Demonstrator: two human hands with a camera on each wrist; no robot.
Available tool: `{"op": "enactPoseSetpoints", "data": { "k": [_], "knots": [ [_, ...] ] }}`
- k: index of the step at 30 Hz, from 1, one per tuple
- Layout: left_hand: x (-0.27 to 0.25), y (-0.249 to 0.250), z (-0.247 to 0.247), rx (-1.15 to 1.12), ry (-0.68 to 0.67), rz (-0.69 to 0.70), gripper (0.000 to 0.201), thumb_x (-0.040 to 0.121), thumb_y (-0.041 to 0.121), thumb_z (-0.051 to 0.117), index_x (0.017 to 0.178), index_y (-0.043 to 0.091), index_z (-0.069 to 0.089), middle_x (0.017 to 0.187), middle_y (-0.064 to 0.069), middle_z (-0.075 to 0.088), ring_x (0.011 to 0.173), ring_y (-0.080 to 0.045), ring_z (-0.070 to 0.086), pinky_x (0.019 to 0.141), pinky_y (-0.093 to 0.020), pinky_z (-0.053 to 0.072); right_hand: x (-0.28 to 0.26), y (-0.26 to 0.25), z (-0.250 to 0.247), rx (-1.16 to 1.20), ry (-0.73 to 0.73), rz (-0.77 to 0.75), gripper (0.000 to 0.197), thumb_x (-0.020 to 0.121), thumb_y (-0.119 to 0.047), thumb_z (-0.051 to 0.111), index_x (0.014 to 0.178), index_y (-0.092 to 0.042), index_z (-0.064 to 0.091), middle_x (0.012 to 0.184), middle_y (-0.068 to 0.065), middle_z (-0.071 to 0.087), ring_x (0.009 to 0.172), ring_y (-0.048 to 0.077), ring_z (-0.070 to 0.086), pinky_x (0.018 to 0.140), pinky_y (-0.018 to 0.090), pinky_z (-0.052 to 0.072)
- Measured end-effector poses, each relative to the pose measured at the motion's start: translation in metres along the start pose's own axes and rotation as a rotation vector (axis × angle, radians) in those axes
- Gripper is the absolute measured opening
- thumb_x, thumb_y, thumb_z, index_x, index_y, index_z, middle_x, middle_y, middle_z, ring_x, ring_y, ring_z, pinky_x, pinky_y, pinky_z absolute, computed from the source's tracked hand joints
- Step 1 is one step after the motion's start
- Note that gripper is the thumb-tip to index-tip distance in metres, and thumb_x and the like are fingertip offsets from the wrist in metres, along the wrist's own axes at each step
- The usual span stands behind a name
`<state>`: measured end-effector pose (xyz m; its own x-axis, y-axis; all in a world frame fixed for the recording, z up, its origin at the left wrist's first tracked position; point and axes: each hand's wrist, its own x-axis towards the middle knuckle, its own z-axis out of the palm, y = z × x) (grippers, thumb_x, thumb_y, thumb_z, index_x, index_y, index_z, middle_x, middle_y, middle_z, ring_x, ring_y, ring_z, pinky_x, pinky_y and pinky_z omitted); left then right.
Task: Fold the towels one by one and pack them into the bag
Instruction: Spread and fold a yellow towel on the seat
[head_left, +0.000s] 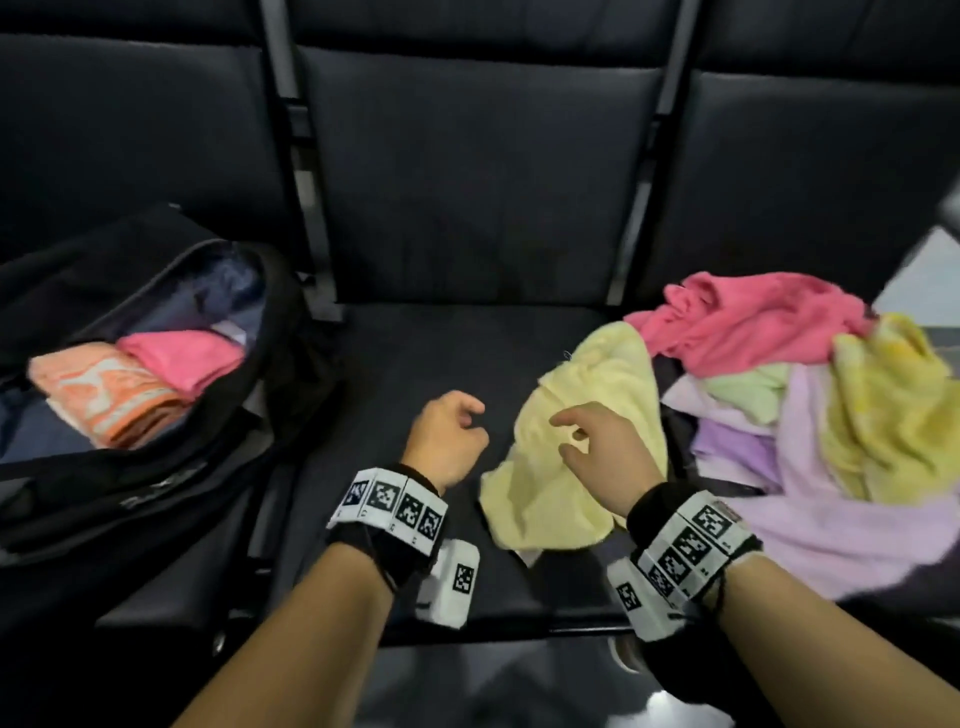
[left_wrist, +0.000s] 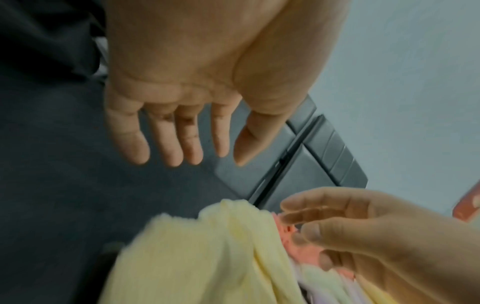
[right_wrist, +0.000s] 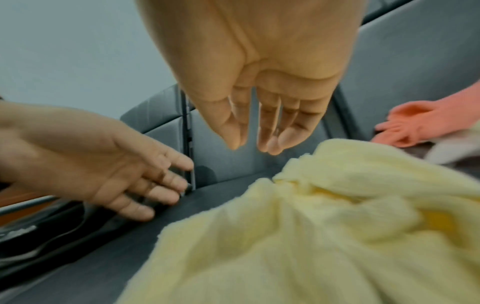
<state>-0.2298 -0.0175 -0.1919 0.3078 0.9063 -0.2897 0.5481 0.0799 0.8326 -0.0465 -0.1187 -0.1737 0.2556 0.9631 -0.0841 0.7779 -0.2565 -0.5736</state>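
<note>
A crumpled pale yellow towel (head_left: 587, 374) (left_wrist: 194, 257) (right_wrist: 311, 226) lies on the middle black seat (head_left: 415, 358). My right hand (head_left: 569, 434) (right_wrist: 250, 147) hovers just above it with relaxed fingers and holds nothing. My left hand (head_left: 470, 415) (left_wrist: 228, 156) hangs to the left of the towel over bare seat, its fingers loose and empty. The open black bag (head_left: 156, 483) stands on the left seat. Inside it lie a folded orange towel (head_left: 104, 395) and a folded pink towel (head_left: 182, 358).
On the right seat is a loose pile: a pink towel (head_left: 753, 317), a lilac towel (head_left: 831, 519), a pale green one (head_left: 748, 384) and a yellow patterned one (head_left: 893, 405). Dark seat backs (head_left: 478, 171) rise behind. The seat's front edge (head_left: 519, 623) is near my wrists.
</note>
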Motion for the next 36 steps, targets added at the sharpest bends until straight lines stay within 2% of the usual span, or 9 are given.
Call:
{"op": "enactPoseSetpoints", "data": {
  "k": [3, 6, 12, 17, 21, 25, 29, 32, 36],
  "knots": [
    [-0.010, -0.010, 0.039, 0.083, -0.157, -0.126, 0.045, 0.077, 0.017, 0.072, 0.121, 0.020, 0.061, 0.111, 0.000, 0.059, 0.095, -0.015, 0.060, 0.080, -0.027, 0.049, -0.013, 0.040, -0.003, -0.041, -0.025, 0.067, 0.039, 0.084, -0.009, 0.066, 0.121, -0.022, 0.065, 0.124, 0.003, 0.055, 0.108, 0.023, 0.055, 0.099, 0.034, 0.044],
    [-0.021, -0.016, 0.059, 0.234, -0.201, -0.140, 0.054, 0.072, 0.021, 0.074, 0.123, 0.025, 0.059, 0.118, 0.003, 0.058, 0.108, -0.017, 0.059, 0.093, -0.036, 0.053, -0.022, 0.061, 0.005, -0.124, -0.255, 0.126, 0.054, 0.080, -0.022, 0.071, 0.132, -0.029, 0.057, 0.137, 0.004, 0.045, 0.121, 0.025, 0.048, 0.106, 0.034, 0.040],
    [-0.039, -0.017, 0.062, 0.210, -0.063, -0.131, 0.022, 0.083, 0.009, 0.059, 0.088, 0.030, 0.064, 0.095, 0.005, 0.069, 0.094, -0.019, 0.065, 0.078, -0.031, 0.054, -0.035, 0.068, 0.018, -0.342, -0.417, 0.049, 0.066, 0.070, -0.023, 0.081, 0.129, -0.038, 0.057, 0.148, -0.002, 0.031, 0.137, 0.026, 0.030, 0.112, 0.037, 0.036],
    [-0.053, -0.001, 0.029, -0.025, 0.081, -0.037, 0.025, 0.085, 0.004, 0.057, 0.079, 0.026, 0.068, 0.080, 0.007, 0.068, 0.082, -0.017, 0.064, 0.071, -0.027, 0.050, -0.038, 0.056, 0.009, -0.343, -0.298, -0.032, 0.020, 0.085, -0.034, 0.071, 0.102, -0.024, 0.073, 0.122, -0.001, 0.056, 0.115, 0.025, 0.049, 0.100, 0.035, 0.041],
    [-0.069, 0.009, -0.011, -0.197, 0.213, 0.052, 0.030, 0.088, -0.003, 0.054, 0.085, 0.023, 0.069, 0.088, 0.002, 0.069, 0.083, -0.015, 0.062, 0.069, -0.025, 0.048, -0.043, 0.022, -0.015, 0.070, 0.017, -0.086, 0.004, 0.088, -0.019, 0.068, 0.091, -0.018, 0.069, 0.089, -0.005, 0.063, 0.092, 0.020, 0.059, 0.079, 0.027, 0.042],
    [-0.088, 0.016, -0.052, -0.387, 0.325, 0.137, 0.029, 0.094, -0.006, 0.051, 0.097, 0.019, 0.066, 0.096, -0.007, 0.066, 0.086, -0.018, 0.061, 0.072, -0.029, 0.049, -0.051, -0.033, -0.047, 0.461, 0.188, -0.206, 0.009, 0.090, -0.015, 0.066, 0.082, -0.018, 0.065, 0.074, 0.003, 0.064, 0.067, 0.006, 0.053, 0.063, 0.015, 0.040],
    [-0.101, 0.017, -0.079, -0.336, 0.384, 0.168, 0.027, 0.094, -0.003, 0.052, 0.107, 0.016, 0.066, 0.103, -0.005, 0.064, 0.095, -0.021, 0.061, 0.078, -0.037, 0.051, -0.055, -0.076, -0.057, 0.521, 0.181, -0.306, 0.009, 0.091, -0.015, 0.065, 0.082, -0.018, 0.063, 0.068, -0.002, 0.057, 0.063, 0.004, 0.049, 0.062, 0.015, 0.039],
    [-0.113, 0.016, -0.084, -0.195, 0.323, 0.154, 0.029, 0.092, 0.008, 0.065, 0.120, 0.016, 0.065, 0.125, -0.007, 0.057, 0.113, -0.020, 0.059, 0.101, -0.035, 0.049, -0.056, -0.093, -0.051, 0.538, 0.128, -0.294, 0.008, 0.092, -0.015, 0.064, 0.085, -0.016, 0.063, 0.077, 0.011, 0.062, 0.068, 0.010, 0.052, 0.066, 0.026, 0.044],
    [-0.136, 0.027, -0.076, -0.223, 0.080, 0.279, 0.034, 0.083, 0.017, 0.079, 0.114, 0.023, 0.067, 0.115, 0.002, 0.067, 0.109, -0.010, 0.064, 0.100, -0.031, 0.052, -0.058, -0.109, -0.037, 0.497, 0.073, -0.290, 0.007, 0.091, -0.016, 0.066, 0.084, -0.018, 0.067, 0.075, 0.007, 0.065, 0.067, 0.009, 0.054, 0.066, 0.029, 0.047]
  ]
}}
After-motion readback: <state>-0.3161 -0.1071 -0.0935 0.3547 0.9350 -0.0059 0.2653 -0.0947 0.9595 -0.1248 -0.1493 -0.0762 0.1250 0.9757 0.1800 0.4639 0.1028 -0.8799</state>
